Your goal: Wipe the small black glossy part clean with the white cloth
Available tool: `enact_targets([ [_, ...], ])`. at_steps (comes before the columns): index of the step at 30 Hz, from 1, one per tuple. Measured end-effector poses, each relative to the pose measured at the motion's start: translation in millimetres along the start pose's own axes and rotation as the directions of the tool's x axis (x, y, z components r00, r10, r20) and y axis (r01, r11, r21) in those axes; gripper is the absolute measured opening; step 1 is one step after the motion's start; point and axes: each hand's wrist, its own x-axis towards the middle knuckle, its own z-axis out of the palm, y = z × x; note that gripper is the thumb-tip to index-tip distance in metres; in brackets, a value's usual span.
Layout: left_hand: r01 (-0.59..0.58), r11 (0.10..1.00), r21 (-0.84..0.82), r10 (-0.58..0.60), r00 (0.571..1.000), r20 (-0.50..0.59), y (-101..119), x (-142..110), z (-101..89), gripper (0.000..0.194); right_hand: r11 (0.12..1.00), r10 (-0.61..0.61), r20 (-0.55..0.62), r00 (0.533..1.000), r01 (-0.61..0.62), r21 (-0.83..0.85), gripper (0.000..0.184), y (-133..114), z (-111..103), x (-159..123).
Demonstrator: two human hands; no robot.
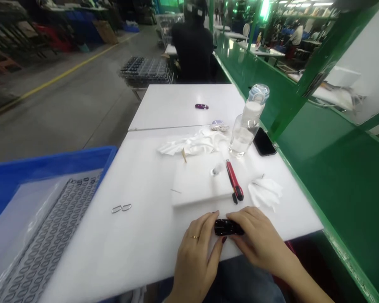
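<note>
Both hands grip a small glossy black oblong piece (228, 227) low over the front of the white table. My left hand (198, 242), with a ring on one finger, pinches its left end between thumb and fingers. On its right end, my right hand (255, 233) closes with thumb and fingertips, hiding part of that end. What exactly the piece is, I cannot tell. Just beyond the hands lie a white foam block (198, 181) and a red utility knife (234, 180). To the left, two metal rings (121, 208) rest on the tabletop.
White cloth (196, 144), a crumpled tissue (265, 191), a glass cup (241, 136), a lidded bottle (255, 105) and a black phone (264, 142) lie beyond. A purple piece (201, 106) sits farther back. A blue bin (50, 162) stands left; a green partition (341, 168) runs right. A person (194, 46) sits ahead.
</note>
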Motion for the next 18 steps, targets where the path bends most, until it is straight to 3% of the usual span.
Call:
enact_targets([
  [3, -0.056, 0.998, 0.043, 0.057, 0.998, -0.034, -5, -2, 2.5, 0.033, 0.982, 0.125, -0.237, 0.963, -0.154, -0.11, 0.031, 38, -28, -27],
  [6, -0.152, 0.986, 0.066, 0.155, 0.987, -0.035, -10, -3, 6.1, 0.026, 0.813, 0.325, -0.519, 0.79, -0.514, -0.274, 0.041, 100, -73, -79],
  [9, -0.209, 0.973, 0.094, 0.214, 0.976, -0.047, -15, -4, 10.8, 0.024, 0.608, 0.5, -0.61, 0.615, -0.751, -0.259, 0.038, 159, -113, -139],
  [12, -0.247, 0.961, 0.12, 0.257, 0.964, -0.074, -21, -5, 15.0, 0.023, 0.568, 0.548, -0.591, 0.592, -0.782, -0.257, 0.023, 189, -132, -170],
  [15, -0.284, 0.948, 0.143, 0.299, 0.95, -0.092, -23, -5, 16.7, 0.022, 0.511, 0.537, -0.604, 0.589, -0.797, -0.322, 0.035, 187, -132, -146],
  [18, -0.293, 0.944, 0.15, 0.309, 0.946, -0.099, -22, -5, 17.0, 0.021, 0.6, 0.595, -0.515, 0.617, -0.768, -0.226, 0.048, 176, -125, -69],
])
